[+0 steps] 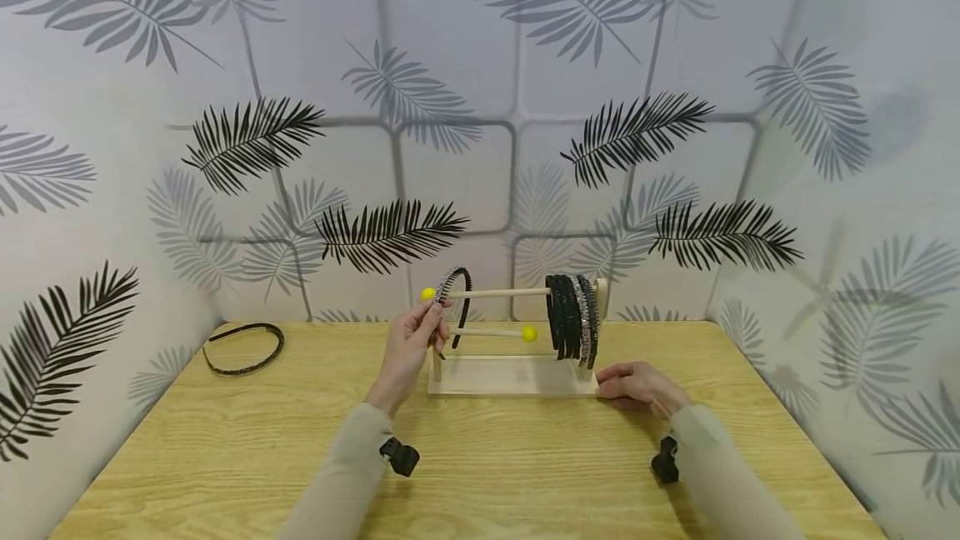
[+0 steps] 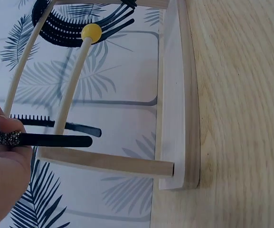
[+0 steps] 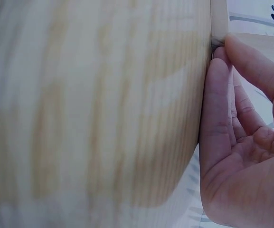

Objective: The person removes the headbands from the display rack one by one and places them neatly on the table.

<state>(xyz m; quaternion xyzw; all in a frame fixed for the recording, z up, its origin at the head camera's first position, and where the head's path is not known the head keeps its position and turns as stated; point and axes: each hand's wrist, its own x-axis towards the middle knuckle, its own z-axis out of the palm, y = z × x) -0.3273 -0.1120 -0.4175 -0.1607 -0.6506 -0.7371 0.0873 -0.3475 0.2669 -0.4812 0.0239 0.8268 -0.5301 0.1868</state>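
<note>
My left hand pinches a black headband with a sparkly stone-covered band, which is around the left part of the upper rod near its yellow end ball. In the left wrist view, the fingers grip the glittering part of that headband, with its black end sticking out. The wooden headband stand has two rods. Several black and silver headbands hang together at its right side. My right hand holds the right end of the base between thumb and fingers, as the right wrist view shows.
Another dark headband lies on the wooden table at the far left. The lower rod ends in a second yellow ball pointing right. A wall covering with leaf patterns stands behind and on both sides.
</note>
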